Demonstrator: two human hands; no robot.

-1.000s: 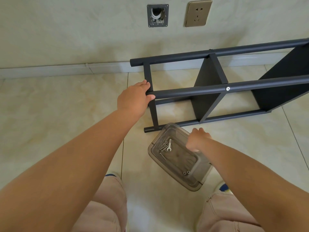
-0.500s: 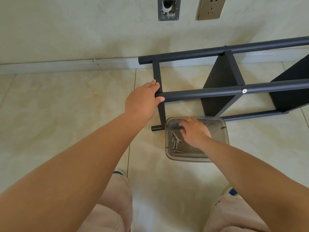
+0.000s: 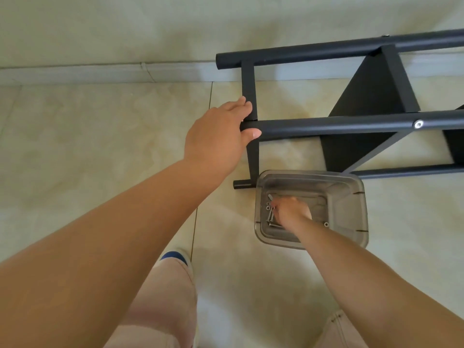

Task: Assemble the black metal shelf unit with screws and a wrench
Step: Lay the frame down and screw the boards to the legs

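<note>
Beside the clear plastic bin (image 3: 356, 209), the left hand (image 3: 218, 139) grips the black metal shelf frame (image 3: 326, 125); the right hand's (image 3: 292, 209) fingers curl among loose silver screws (image 3: 270, 217) inside, grasp unclear.

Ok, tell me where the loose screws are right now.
In the head view, the screws lie at the left end of the clear plastic bin on the floor, just under the shelf frame, with the right hand reaching among them.
</note>
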